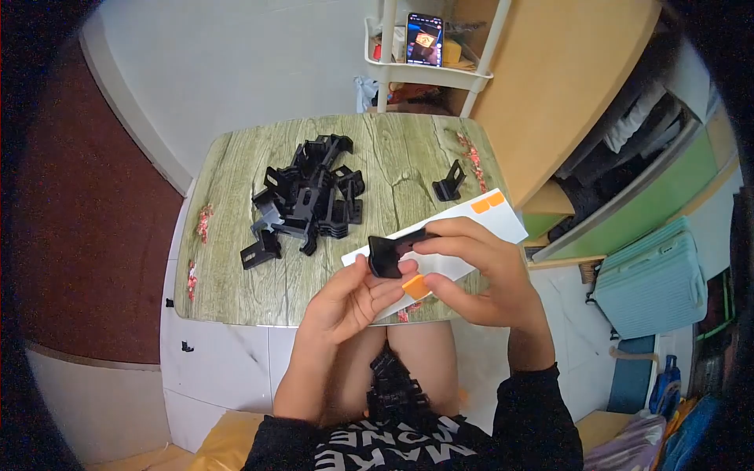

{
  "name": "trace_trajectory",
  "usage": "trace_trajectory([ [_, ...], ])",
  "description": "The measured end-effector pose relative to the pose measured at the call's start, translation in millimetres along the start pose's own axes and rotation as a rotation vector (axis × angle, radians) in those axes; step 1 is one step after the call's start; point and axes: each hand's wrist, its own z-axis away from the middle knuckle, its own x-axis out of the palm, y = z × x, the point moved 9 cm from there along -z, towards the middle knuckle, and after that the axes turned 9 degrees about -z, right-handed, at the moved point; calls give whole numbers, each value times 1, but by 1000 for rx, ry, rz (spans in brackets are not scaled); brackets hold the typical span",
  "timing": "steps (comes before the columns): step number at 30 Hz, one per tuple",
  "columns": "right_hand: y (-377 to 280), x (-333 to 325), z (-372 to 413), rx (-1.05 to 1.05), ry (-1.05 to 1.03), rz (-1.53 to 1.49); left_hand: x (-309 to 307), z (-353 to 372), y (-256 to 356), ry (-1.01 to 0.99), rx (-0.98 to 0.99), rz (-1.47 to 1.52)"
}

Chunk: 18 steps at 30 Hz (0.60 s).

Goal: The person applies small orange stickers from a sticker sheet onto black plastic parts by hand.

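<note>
A black plastic bracket [385, 257] with an upright plate and a long slotted arm is held over the near side of the table. My left hand [343, 304] grips it from below, thumb on its left side and fingers curled underneath. With its index and middle fingertips, my right hand [483, 271] touches the arm's far end. A small orange sticker [416, 286] is at the right thumb's tip, just below the bracket and close to the left fingertips. Under both hands lies a white sheet [506, 220] with orange stickers [488, 203] at its upper right corner.
A pile of black brackets [306, 202] covers the left middle of the table [228, 290]. One single bracket [450, 182] stands at the right, beyond the sheet. More black brackets [393, 385] rest in my lap. A shelf with a lit phone [425, 39] stands behind.
</note>
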Motion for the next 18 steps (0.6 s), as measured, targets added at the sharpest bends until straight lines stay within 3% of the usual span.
trace_trajectory([
  [5,2,5,-3,-48,-50,-29,-3,-5,-2,-69,2,79],
  [10,0,-3,-7,-136,43,-69,-1,-8,10,26,160,-274],
  [14,-14,6,13,-403,98,248,-2,-4,10,24,226,-299],
  [18,-10,34,19,-491,8,406,-7,-2,8,52,200,-308],
])
